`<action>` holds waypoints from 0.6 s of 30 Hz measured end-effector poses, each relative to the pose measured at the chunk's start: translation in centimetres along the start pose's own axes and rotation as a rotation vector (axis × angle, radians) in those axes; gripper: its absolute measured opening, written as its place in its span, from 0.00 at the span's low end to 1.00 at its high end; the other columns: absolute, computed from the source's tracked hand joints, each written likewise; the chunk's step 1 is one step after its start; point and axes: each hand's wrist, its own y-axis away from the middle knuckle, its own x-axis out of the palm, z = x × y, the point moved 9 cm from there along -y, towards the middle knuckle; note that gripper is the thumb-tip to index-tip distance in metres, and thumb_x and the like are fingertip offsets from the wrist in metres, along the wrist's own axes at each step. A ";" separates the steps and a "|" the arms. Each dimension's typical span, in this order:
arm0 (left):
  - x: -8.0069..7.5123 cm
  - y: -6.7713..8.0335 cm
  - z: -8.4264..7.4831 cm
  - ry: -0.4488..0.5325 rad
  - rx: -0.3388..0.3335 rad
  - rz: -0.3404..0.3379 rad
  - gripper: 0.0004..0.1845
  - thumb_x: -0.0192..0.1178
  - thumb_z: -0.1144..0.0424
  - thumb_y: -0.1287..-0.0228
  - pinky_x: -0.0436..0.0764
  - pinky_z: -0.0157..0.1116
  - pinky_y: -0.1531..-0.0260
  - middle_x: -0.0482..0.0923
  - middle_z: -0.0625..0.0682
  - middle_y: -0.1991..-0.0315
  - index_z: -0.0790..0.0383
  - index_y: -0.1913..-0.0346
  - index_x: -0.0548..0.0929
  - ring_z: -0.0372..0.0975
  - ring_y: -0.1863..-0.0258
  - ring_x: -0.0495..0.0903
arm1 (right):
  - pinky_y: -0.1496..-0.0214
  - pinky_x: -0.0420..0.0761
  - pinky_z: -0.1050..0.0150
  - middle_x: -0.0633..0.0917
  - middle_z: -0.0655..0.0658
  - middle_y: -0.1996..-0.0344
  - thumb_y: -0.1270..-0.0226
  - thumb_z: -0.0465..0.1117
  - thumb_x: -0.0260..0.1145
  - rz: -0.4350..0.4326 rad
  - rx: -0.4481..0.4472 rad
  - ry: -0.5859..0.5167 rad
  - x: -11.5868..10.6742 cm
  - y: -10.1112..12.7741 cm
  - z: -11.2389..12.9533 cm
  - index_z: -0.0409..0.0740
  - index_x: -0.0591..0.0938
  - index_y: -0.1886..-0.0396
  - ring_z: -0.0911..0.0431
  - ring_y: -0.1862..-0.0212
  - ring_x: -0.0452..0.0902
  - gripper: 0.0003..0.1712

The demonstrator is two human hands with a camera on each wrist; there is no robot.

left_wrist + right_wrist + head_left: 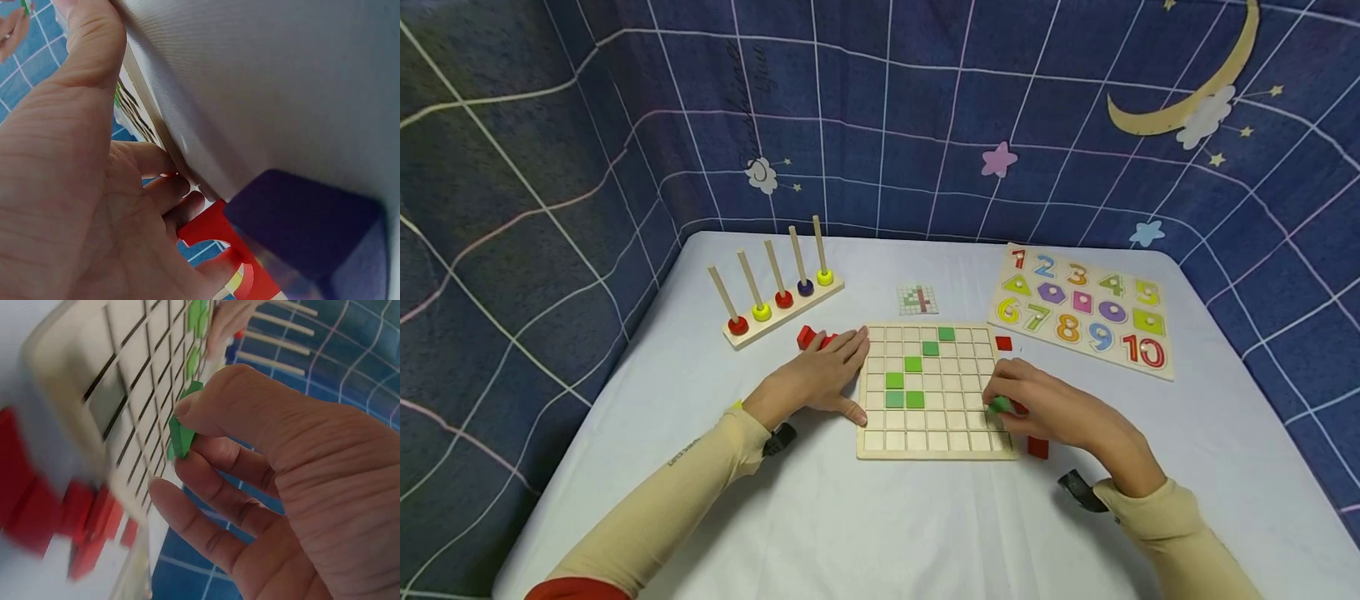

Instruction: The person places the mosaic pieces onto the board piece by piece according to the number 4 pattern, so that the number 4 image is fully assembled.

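Wood makes up the square grid board (936,392) at the middle of the white table (880,517), its pale face ruled into small shallow cells; five flat green tiles (913,364) sit in it, running diagonally from far right toward near left. The right hand (1052,408) pinches a small green square tile (181,434) between thumb and forefinger just over the board's right edge, the other fingers loosely curled beneath. The left hand (820,375) lies spread and flat against the board's left edge, fingers straight, partly hiding red blocks (811,337) just beyond it. More red pieces (1037,447) lie at the board's right side, some covered by the right hand and blurred in the right wrist view. At the far left stands a wooden peg rack (778,312) with five thin rods and round beads in red, yellow, red, blue and yellow. At the far right lies a number puzzle (1082,308) reading 1 to 10 with coloured shapes. A small pattern card (917,299) lies beyond the board, its print too small to read. The left wrist view shows mostly palm.
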 end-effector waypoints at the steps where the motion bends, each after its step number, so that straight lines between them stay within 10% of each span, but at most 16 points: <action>1: 0.0 0.0 0.0 0.000 -0.001 0.002 0.70 0.64 0.24 0.39 0.46 0.64 0.14 0.35 0.62 0.10 0.68 0.13 0.42 0.54 0.10 0.42 | 0.51 0.82 0.63 0.80 0.52 0.56 0.35 0.32 0.77 0.001 -0.021 -0.002 0.1 -0.5 0.3 0.48 0.88 0.55 0.58 0.53 0.73 0.12; 18: 0.1 -0.1 0.2 -0.001 -0.006 0.016 0.70 0.64 0.23 0.39 0.44 0.64 0.14 0.34 0.61 0.10 0.67 0.12 0.42 0.53 0.10 0.41 | 0.47 0.85 0.61 0.84 0.48 0.56 0.31 0.33 0.74 0.013 -0.119 -0.023 3.0 -6.2 2.3 0.45 0.89 0.56 0.57 0.53 0.76 0.07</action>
